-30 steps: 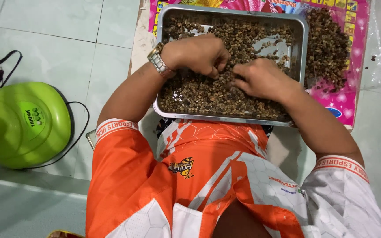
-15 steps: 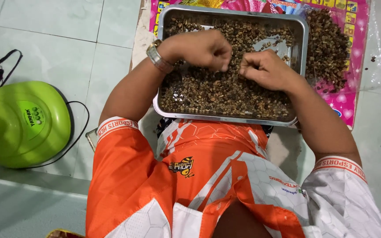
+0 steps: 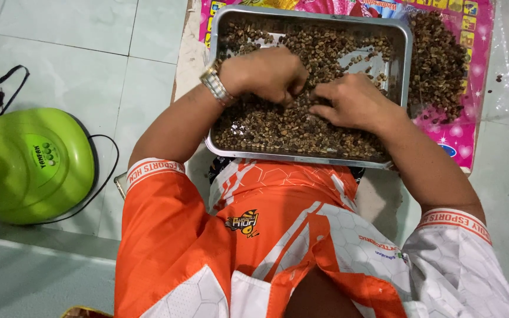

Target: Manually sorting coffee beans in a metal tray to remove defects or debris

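Curling into the beans (image 3: 278,126), my left hand (image 3: 266,73) sits knuckles up near the middle of the tray (image 3: 406,35), its fingers bent under and pressed together against the heap; whether a bean is caught in that grip I cannot tell. My right hand (image 3: 351,101) lies just beside it, toward the tray's right half, fingers stretched flat and close together, tips on the beans and almost meeting the left hand's. A metal watch (image 3: 213,81) sits on my left wrist, over the tray's left rim.

Brown beans cover most of the tray, thickest along its near edge, with bare metal showing near the far right corner. Right of the tray, a second pile (image 3: 440,59) of dark beans lies on a pink printed sheet (image 3: 463,138) that runs under the tray. Well left of the tray, on the tiled floor (image 3: 72,53), stands a round green appliance (image 3: 30,165) with a black cord (image 3: 107,171) looping round it.
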